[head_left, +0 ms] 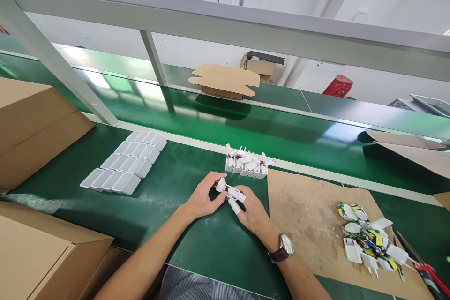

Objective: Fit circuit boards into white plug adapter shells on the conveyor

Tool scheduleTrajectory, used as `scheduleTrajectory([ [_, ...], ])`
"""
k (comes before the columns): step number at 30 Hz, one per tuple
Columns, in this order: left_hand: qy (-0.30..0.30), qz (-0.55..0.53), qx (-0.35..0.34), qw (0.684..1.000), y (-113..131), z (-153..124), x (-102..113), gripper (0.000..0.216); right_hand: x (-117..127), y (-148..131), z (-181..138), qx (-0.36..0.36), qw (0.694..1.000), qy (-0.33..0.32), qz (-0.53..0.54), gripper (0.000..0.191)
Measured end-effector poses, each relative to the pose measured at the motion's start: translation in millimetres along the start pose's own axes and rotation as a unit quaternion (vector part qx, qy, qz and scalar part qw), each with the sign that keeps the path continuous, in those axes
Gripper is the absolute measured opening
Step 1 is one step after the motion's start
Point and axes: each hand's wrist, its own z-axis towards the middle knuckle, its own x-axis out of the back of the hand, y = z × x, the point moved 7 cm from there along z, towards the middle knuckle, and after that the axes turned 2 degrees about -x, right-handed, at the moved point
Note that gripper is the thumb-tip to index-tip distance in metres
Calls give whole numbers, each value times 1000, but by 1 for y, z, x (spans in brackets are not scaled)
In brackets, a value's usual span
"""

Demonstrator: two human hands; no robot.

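Observation:
Both hands meet over the green work surface (197, 253) around a small white plug adapter (222, 185) with some dark inner parts showing. My left hand (204, 199) pinches its left end between thumb and fingers. White finger cots cover the thumb and forefinger of my right hand (255, 213), which grips the other end. My fingers hide much of the adapter. Just beyond them stands a row of white cases (246, 168), filled with white plug parts and small wires.
Several rows of white cases (124, 164) lie to the left, near cardboard boxes (38, 253). On the right, a cardboard sheet (302, 225) bears a heap of circuit boards and plug parts (372, 239), with red-handled pliers (431, 274) beside it. A green conveyor belt (281, 131) runs behind.

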Motion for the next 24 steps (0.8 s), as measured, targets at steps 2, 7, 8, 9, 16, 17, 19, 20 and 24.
scheduleTrajectory([
  [2,1,-6,10,1000,-3,-1,0,50,0,4,1,-25,999,12,45,31],
  [7,7,-10,-31,999,0,-5,-3,110,-4,36,-5,-223,915,69,330,35],
  [8,8,7,-51,999,4,-5,-5,108,-9,39,-7,-263,879,65,392,39],
  [9,8,24,-70,997,9,-6,-6,100,-14,40,-9,-293,846,54,443,41],
  [16,33,59,-151,986,31,-5,-11,73,-31,29,-9,-333,751,4,571,41],
  [17,36,60,-152,986,31,-5,-10,72,-32,29,-9,-334,750,3,571,41],
  [19,39,60,-147,987,30,-5,-10,71,-32,29,-9,-334,752,0,569,40],
  [20,39,59,-143,987,29,-5,-9,70,-32,30,-9,-333,754,-2,567,40],
  [24,23,65,-126,990,22,-5,-11,74,-33,35,-11,-330,781,-1,530,44],
])
